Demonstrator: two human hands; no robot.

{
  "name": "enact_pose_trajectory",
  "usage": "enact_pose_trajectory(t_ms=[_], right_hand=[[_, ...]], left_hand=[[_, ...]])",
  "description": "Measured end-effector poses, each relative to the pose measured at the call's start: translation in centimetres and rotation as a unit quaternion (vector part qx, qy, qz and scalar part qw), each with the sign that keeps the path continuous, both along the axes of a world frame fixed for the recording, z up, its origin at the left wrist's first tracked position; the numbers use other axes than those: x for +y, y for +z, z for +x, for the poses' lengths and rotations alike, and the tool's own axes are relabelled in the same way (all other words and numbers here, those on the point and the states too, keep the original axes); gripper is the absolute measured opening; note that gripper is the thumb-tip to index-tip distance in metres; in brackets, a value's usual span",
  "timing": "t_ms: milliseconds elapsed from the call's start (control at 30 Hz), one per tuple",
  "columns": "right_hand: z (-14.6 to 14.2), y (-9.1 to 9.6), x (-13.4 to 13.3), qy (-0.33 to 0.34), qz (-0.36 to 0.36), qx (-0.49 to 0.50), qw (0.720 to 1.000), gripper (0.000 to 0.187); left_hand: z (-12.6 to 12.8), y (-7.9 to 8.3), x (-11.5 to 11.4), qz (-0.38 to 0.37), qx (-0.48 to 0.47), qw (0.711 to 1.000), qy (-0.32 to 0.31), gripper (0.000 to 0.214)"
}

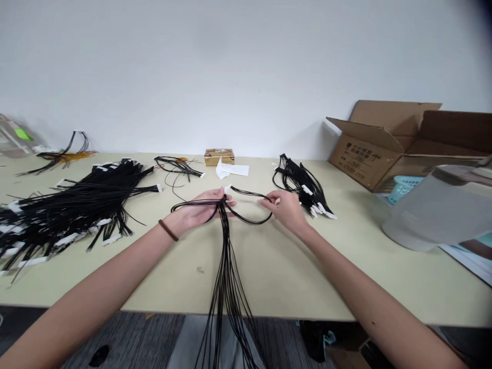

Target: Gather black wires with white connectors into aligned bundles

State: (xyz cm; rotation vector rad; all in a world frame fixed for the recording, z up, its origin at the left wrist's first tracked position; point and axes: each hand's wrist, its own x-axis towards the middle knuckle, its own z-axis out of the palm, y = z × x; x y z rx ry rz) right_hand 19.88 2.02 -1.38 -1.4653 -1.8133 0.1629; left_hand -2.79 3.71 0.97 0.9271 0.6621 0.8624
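Observation:
A bundle of thin black wires (225, 246) is gathered at a knot-like crossing over the table's middle, its loose ends hanging past the front edge. My left hand (203, 207) supports that crossing, thumb on top beside a small white connector (228, 189), with the wires running over the palm and between the fingers. To the right, my right hand (284, 207) pinches the looped part of the same wires between thumb and fingers. The loop bows out between both hands. Its exact path at the crossing is hard to make out.
A large pile of black wire harnesses (88, 205) covers the table's left side. Another bundle (303, 184) lies at right. Behind are a small gold box (219, 157) and white paper (235, 169). An open cardboard box (369, 148) and a translucent pitcher (434, 210) stand far right.

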Motion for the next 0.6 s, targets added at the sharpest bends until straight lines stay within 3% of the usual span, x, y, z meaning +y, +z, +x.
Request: enact_pose_trajectory(t_ms=[67,167,367,500,600], right_hand=[[0.5,0.2,0.2,-0.033,0.004,0.09,0.995,0.032],[0.7,0.4,0.3,-0.03,0.036,0.192,0.98,0.037],[-0.3,0.4,0.4,0.072,0.108,0.328,0.936,0.032],[-0.8,0.5,0.2,0.11,0.128,0.316,0.934,0.025],[-0.8,0.4,0.1,0.104,0.152,0.269,0.946,0.027]], left_hand=[[0.5,-0.4,-0.6,-0.019,-0.038,0.998,-0.036,0.005],[1.5,-1.2,-1.7,-0.022,-0.083,0.99,-0.11,0.009],[2.5,-1.8,-2.9,-0.057,-0.09,0.968,-0.225,0.017],[2.6,-1.8,-3.0,-0.061,-0.078,0.967,-0.234,0.018],[2.9,-1.9,-2.9,-0.055,-0.086,0.979,-0.177,0.016]])
